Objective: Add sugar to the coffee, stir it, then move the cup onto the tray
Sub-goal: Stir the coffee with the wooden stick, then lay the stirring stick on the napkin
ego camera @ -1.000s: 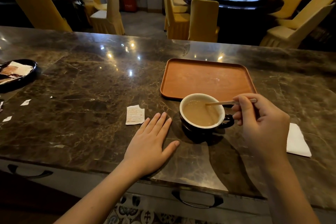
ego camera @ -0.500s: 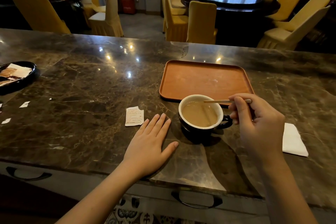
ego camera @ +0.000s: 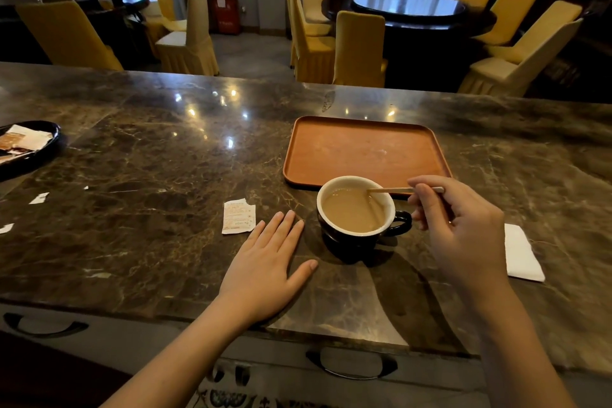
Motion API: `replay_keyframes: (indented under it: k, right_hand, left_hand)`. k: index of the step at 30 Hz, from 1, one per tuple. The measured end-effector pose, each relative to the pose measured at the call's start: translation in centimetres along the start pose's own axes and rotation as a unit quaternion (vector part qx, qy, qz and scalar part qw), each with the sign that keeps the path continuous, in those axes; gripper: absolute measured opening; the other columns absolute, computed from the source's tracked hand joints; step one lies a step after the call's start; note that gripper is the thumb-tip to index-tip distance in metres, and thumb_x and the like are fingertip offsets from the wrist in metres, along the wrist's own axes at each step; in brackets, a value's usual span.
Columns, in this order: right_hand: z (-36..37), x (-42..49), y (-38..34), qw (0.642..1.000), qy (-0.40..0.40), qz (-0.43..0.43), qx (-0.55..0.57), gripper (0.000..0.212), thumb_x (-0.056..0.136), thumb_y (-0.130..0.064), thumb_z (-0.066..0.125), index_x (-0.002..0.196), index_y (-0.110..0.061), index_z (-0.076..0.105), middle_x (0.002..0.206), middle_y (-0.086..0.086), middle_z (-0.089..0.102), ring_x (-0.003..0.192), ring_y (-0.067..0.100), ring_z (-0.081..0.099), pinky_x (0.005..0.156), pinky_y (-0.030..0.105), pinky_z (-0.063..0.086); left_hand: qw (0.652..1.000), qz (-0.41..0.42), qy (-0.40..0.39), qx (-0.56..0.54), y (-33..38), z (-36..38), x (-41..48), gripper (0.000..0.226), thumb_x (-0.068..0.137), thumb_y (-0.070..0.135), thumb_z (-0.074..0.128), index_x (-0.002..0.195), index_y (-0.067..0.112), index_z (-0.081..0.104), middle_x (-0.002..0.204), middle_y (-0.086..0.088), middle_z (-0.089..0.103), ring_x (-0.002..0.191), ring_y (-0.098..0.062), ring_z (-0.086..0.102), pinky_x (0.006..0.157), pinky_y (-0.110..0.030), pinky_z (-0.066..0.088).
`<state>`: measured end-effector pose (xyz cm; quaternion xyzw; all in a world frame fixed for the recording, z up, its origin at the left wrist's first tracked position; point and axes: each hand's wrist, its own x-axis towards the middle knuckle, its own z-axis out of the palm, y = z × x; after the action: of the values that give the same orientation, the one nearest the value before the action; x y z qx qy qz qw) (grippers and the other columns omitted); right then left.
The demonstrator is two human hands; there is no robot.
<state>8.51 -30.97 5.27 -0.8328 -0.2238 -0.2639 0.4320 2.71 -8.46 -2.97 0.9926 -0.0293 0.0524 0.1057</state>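
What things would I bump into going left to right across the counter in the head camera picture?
Black dish → torn sugar packet → left hand → coffee cup → right hand holding the stir stick → white napkin.

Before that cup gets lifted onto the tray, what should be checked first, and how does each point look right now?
1. Tray bare where the cup would land: ok.
2. Stir stick out of the coffee cup: not ok, its tip is in the coffee.
3. Right hand free: not ok, its grip is on the stick.
4. Left hand free: ok, flat on the counter.
5. Cup handle reachable: ok, it faces the right hand.
6. Sugar dissolved: cannot tell.
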Motion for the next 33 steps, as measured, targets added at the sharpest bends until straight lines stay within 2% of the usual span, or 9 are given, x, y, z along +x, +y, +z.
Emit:
replay_keyframes:
  k: [6, 10, 12, 15, 18, 21, 25, 28, 33]
  right_hand:
    - [-0.6, -0.4, 0.0, 1.0, 0.01, 0.014, 0.018, 0.019, 0.09, -0.021, 0.048, 0.105, -0.022, 0.06, 0.083, -0.002, 0.065, 0.071, 0.01, 0.064, 0.064, 0.015, 0.053]
    - [-1.7, -0.9, -0.1, 0.987, 0.055, 0.085, 0.122, 0.02, 0.089, -0.026, 0.047, 0.102, -0.021, 0.063, 0.075, -0.005, 0.068, 0.069, 0.013, 0.065, 0.06, 0.016, 0.053]
    - [-2.5, -1.2, 0.2, 0.976, 0.084, 0.128, 0.153, 0.018, 0.09, -0.024, 0.048, 0.099, -0.023, 0.064, 0.083, -0.006, 0.07, 0.068, 0.013, 0.065, 0.059, 0.017, 0.053]
    - [-4.0, -2.0, 1.4, 0.959, 0.126, 0.186, 0.174, 0.018, 0.092, -0.018, 0.049, 0.094, -0.024, 0.065, 0.076, -0.008, 0.07, 0.067, 0.012, 0.064, 0.06, 0.02, 0.055]
    - [-5.6, -3.3, 3.0, 0.958, 0.165, 0.2, 0.123, 0.017, 0.092, -0.02, 0.05, 0.095, -0.026, 0.065, 0.074, -0.011, 0.07, 0.067, 0.011, 0.063, 0.061, 0.021, 0.055]
    - [-6.7, -4.7, 4.5, 0.966, 0.176, 0.185, 0.03, 0.017, 0.091, -0.022, 0.051, 0.094, -0.034, 0.063, 0.077, -0.004, 0.069, 0.069, 0.007, 0.064, 0.063, 0.013, 0.053]
    - [-7.1, -6.4, 5.4, 0.971, 0.152, 0.161, -0.087, 0.021, 0.088, -0.013, 0.055, 0.104, -0.006, 0.064, 0.091, 0.015, 0.068, 0.073, 0.007, 0.064, 0.07, 0.003, 0.046]
    - [-6.7, -7.1, 5.4, 0.968, 0.157, 0.149, -0.129, 0.02, 0.085, -0.007, 0.057, 0.102, 0.0, 0.065, 0.093, 0.02, 0.069, 0.08, 0.028, 0.066, 0.075, 0.004, 0.042]
    - [-5.9, -7.8, 5.0, 0.97, 0.13, 0.121, -0.168, 0.019, 0.083, -0.001, 0.059, 0.101, 0.004, 0.065, 0.093, 0.023, 0.069, 0.084, 0.023, 0.063, 0.081, 0.001, 0.038]
  left_hand:
    - [1.0, 0.001, 0.0, 0.0, 0.0, 0.0, 0.0, 0.07, 0.083, 0.064, 0.009, 0.142, 0.028, -0.002, 0.147, 0.01, -0.012, 0.138, -0.006, -0.013, 0.11, -0.027, -0.011]
    - [1.0, 0.003, 0.003, -0.003, -0.1, 0.1, 0.1, 0.071, 0.082, 0.065, 0.009, 0.142, 0.028, -0.001, 0.148, 0.01, -0.011, 0.137, -0.006, -0.013, 0.11, -0.028, -0.01]
    - [1.0, 0.003, 0.003, -0.001, -0.1, 0.1, 0.1, 0.07, 0.083, 0.064, 0.011, 0.142, 0.028, -0.001, 0.148, 0.01, -0.011, 0.137, -0.006, -0.013, 0.11, -0.027, -0.01]
    - [1.0, 0.001, 0.004, 0.002, -0.1, 0.1, 0.1, 0.07, 0.084, 0.063, 0.012, 0.142, 0.028, -0.002, 0.148, 0.01, -0.011, 0.137, -0.005, -0.014, 0.11, -0.027, -0.011]
    - [1.0, 0.003, 0.004, 0.002, -0.2, 0.3, 0.1, 0.07, 0.083, 0.064, 0.011, 0.142, 0.028, 0.0, 0.148, 0.01, -0.01, 0.137, -0.005, -0.013, 0.109, -0.027, -0.011]
    - [1.0, 0.006, 0.004, 0.008, -0.3, 0.4, 0.1, 0.073, 0.081, 0.067, 0.007, 0.142, 0.028, 0.0, 0.149, 0.009, -0.009, 0.137, -0.005, -0.013, 0.109, -0.027, -0.01]
    - [1.0, 0.008, 0.0, 0.007, -0.4, 0.4, 0.2, 0.078, 0.077, 0.071, 0.0, 0.142, 0.028, 0.0, 0.148, 0.01, -0.009, 0.136, -0.005, -0.012, 0.11, -0.028, -0.008]
    - [1.0, 0.009, -0.003, 0.011, -0.5, 0.4, 0.3, 0.078, 0.076, 0.071, 0.0, 0.141, 0.028, -0.001, 0.147, 0.01, -0.009, 0.135, -0.005, -0.012, 0.11, -0.028, -0.008]
    - [1.0, 0.005, -0.011, 0.014, -0.3, 0.2, 0.3, 0.078, 0.075, 0.07, 0.001, 0.141, 0.028, -0.003, 0.146, 0.01, -0.01, 0.134, -0.004, -0.013, 0.11, -0.028, -0.008]
